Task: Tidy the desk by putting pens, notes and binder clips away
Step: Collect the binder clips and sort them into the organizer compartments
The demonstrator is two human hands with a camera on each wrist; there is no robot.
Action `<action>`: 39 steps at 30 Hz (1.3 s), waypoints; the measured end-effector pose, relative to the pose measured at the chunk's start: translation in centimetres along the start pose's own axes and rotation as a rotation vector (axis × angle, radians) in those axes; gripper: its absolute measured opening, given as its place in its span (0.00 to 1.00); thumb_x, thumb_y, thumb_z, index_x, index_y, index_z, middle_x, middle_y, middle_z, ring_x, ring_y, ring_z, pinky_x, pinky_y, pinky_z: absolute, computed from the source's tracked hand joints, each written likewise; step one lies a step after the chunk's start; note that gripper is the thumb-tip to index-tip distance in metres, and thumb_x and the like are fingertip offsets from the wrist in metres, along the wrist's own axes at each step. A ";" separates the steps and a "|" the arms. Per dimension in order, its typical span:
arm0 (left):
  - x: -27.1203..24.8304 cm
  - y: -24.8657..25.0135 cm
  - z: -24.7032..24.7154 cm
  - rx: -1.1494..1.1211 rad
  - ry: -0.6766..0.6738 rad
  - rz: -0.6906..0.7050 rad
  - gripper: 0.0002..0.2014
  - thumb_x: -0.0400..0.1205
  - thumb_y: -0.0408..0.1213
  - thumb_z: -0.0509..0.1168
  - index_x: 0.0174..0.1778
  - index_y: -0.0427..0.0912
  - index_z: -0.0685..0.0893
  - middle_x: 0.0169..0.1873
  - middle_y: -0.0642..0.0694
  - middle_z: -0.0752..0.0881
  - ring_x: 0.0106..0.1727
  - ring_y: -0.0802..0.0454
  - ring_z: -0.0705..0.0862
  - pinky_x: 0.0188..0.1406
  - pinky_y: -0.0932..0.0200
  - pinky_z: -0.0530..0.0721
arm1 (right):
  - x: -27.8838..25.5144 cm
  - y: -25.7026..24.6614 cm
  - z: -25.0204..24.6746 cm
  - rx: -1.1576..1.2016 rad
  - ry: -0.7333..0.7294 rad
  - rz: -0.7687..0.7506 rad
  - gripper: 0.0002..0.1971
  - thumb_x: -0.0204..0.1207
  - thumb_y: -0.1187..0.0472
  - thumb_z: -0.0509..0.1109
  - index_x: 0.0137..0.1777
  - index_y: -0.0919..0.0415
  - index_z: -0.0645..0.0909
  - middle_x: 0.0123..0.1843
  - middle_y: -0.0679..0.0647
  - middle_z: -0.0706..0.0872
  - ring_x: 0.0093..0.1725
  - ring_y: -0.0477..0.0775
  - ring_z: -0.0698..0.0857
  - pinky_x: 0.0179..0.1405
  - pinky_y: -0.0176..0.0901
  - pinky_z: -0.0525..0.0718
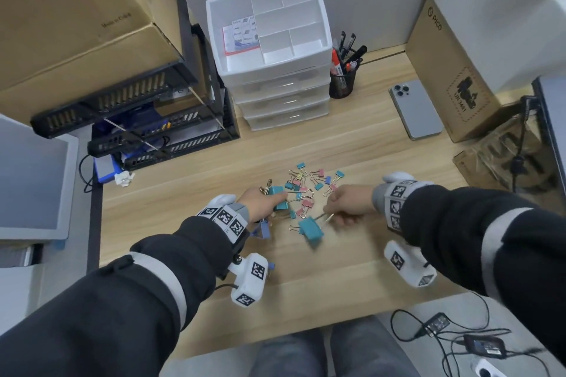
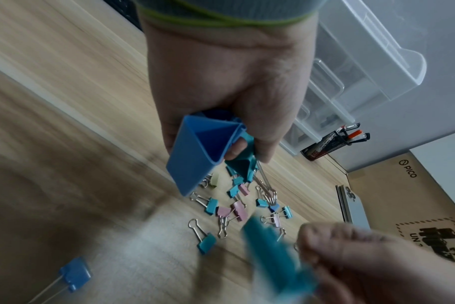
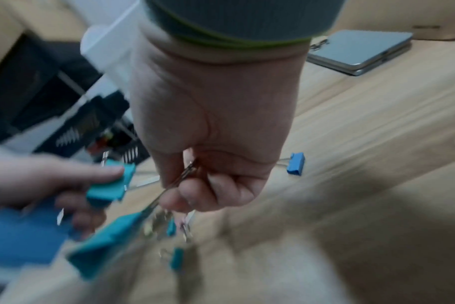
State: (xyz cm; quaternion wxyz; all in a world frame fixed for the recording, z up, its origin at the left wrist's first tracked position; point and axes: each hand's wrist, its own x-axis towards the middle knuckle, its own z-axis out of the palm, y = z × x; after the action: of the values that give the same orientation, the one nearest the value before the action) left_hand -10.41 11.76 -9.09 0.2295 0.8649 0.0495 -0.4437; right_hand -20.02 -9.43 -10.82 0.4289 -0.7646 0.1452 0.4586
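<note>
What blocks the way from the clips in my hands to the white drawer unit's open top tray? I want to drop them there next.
Nothing visible does. Bare desk lies between the scattered small clips and the drawer unit. The left hand and right hand already hold large clips; the pen cup stands off to the unit's right.

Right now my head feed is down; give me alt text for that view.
Both hands gather binder clips on a wooden desk: the left hand grips several large clips, the right hand pinches the wire handle of a teal clip. Small clips lie scattered between them; a white drawer unit and a pen cup stand behind.
</note>
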 end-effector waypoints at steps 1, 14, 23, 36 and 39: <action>-0.3 0.2 -0.2 0.002 0.013 0.008 0.25 0.81 0.58 0.68 0.42 0.34 0.86 0.28 0.43 0.86 0.21 0.51 0.79 0.26 0.62 0.78 | -0.2 -0.5 -0.6 0.095 -0.005 -0.032 0.20 0.88 0.56 0.62 0.33 0.60 0.78 0.24 0.52 0.83 0.19 0.47 0.75 0.22 0.39 0.72; -1.3 2.6 -2.6 -0.470 -0.102 0.032 0.26 0.83 0.60 0.63 0.48 0.34 0.81 0.17 0.48 0.75 0.25 0.47 0.77 0.52 0.40 0.84 | -0.7 -4.4 -2.7 0.512 0.291 -0.271 0.09 0.88 0.54 0.63 0.51 0.60 0.77 0.41 0.53 0.90 0.32 0.50 0.88 0.29 0.46 0.74; -2.4 4.5 -3.2 -0.679 -0.182 0.008 0.36 0.78 0.72 0.60 0.51 0.37 0.85 0.20 0.48 0.70 0.22 0.48 0.72 0.46 0.45 0.79 | -1.0 -6.2 -3.2 0.470 0.576 -0.335 0.10 0.83 0.52 0.70 0.43 0.57 0.82 0.30 0.53 0.82 0.28 0.54 0.77 0.30 0.48 0.79; -2.2 5.4 -4.6 -0.603 -0.174 0.048 0.20 0.77 0.53 0.73 0.48 0.40 0.79 0.19 0.47 0.71 0.22 0.48 0.75 0.43 0.48 0.84 | -1.2 -8.2 -4.4 0.605 0.563 -0.318 0.15 0.80 0.49 0.73 0.61 0.55 0.77 0.25 0.52 0.81 0.18 0.50 0.74 0.19 0.38 0.73; -2.7 6.4 -5.2 -0.627 -0.148 0.089 0.19 0.77 0.54 0.71 0.45 0.40 0.78 0.18 0.47 0.71 0.22 0.47 0.75 0.43 0.47 0.83 | -1.5 -9.6 -4.8 0.762 0.458 -0.320 0.18 0.82 0.49 0.72 0.56 0.66 0.79 0.25 0.51 0.83 0.19 0.47 0.77 0.21 0.38 0.76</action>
State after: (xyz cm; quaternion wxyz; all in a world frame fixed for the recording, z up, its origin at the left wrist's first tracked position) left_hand -6.32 8.65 -2.08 0.5067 0.7189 0.1291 -0.4580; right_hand -12.10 -7.83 -3.56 0.7010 -0.6471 0.2744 0.1204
